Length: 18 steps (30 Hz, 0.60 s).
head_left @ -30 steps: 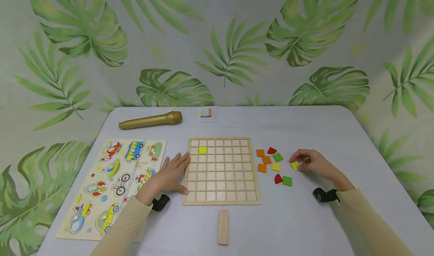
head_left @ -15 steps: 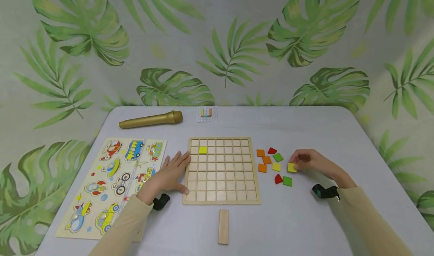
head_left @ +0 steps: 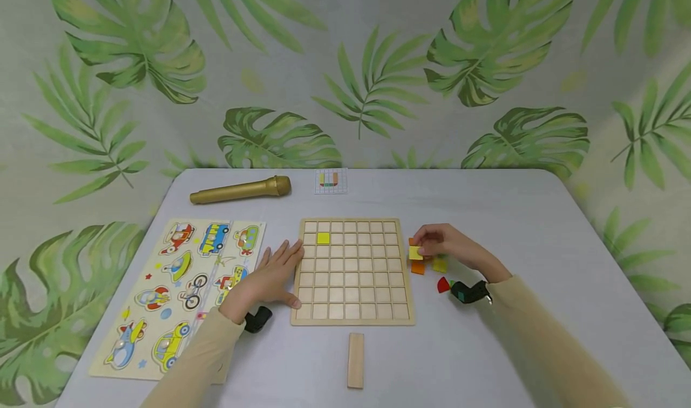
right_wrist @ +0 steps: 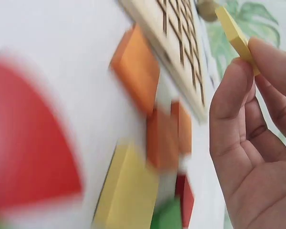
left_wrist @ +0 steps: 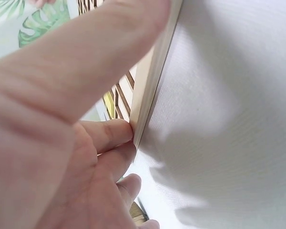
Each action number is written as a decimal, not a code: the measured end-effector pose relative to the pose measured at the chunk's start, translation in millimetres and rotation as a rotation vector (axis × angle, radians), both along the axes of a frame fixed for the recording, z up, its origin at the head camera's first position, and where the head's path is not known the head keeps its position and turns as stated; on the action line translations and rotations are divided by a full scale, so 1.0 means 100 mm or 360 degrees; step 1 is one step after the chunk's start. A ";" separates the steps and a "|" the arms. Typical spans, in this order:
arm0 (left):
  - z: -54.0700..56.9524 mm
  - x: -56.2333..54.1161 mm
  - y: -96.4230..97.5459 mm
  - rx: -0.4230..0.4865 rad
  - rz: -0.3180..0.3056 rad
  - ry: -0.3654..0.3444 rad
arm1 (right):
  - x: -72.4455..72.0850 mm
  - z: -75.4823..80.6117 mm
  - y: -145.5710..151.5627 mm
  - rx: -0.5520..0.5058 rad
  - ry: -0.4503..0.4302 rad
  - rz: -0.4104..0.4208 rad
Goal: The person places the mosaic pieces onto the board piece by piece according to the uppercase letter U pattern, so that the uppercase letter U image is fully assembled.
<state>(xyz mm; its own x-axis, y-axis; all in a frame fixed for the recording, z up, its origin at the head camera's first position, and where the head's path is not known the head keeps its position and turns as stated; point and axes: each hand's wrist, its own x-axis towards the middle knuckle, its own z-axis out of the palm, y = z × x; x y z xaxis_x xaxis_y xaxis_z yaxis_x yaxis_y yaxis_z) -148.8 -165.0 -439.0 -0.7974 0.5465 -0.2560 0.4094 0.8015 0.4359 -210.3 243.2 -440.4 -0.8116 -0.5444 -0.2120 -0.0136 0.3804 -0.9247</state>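
Observation:
My right hand [head_left: 444, 244] pinches a yellow square tile [right_wrist: 233, 36] between thumb and fingertip, in the air over the loose tiles. Those lie right of a wooden grid board [head_left: 344, 322]: orange tiles [right_wrist: 137, 69], a yellow tile [right_wrist: 128, 191], green ones and red quarter-round pieces [right_wrist: 31, 138], partly covered by the hand in the head view. One yellow tile [head_left: 323, 238] sits in a cell near the board's upper left. My left hand [head_left: 272, 279] rests along the board's left edge, thumb and fingers spread, fingertips touching the frame in the left wrist view.
A picture puzzle board [head_left: 156, 264] with vehicles lies at the left, partly under the left forearm. At the back are a gold microphone [head_left: 240, 190] and a small pattern card [head_left: 331, 181]. A plain wooden block [head_left: 355, 360] lies in front of the grid board.
My right hand has carried the yellow tile leftward from the right of the loose pieces to near the board's right edge. The left hand has stayed in place.

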 end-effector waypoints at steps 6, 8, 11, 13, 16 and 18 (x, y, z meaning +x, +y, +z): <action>0.00 -0.01 0.01 -0.0002 0.0014 -0.0001 | -0.10 0.01 -0.52 -0.0080 0.0059 0.0112; 0.00 -0.01 0.01 0.0001 0.0020 -0.0003 | -0.13 0.00 -0.68 -0.0079 0.0095 0.0139; 0.00 -0.02 0.01 0.0004 0.0029 -0.0007 | -0.18 -0.04 -0.88 -0.0068 0.0157 0.0184; 0.00 -0.02 0.01 0.0000 0.0033 -0.0011 | -0.21 -0.06 -1.00 -0.0076 0.0183 0.0208; 0.00 -0.02 0.01 -0.0010 0.0034 -0.0013 | -0.22 -0.06 -1.16 -0.0091 0.0227 0.0219; 0.00 -0.02 0.01 -0.0015 0.0037 -0.0016 | -0.21 -0.03 -1.27 -0.0086 0.0250 0.0205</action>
<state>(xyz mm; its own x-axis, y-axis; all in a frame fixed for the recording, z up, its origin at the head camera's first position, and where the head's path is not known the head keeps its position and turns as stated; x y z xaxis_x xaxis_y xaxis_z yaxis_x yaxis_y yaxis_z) -150.3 -163.7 -439.3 -0.8073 0.5251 -0.2694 0.3859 0.8150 0.4322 -231.6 116.0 -443.1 -0.7552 -0.6530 -0.0562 -0.2043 0.3160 -0.9265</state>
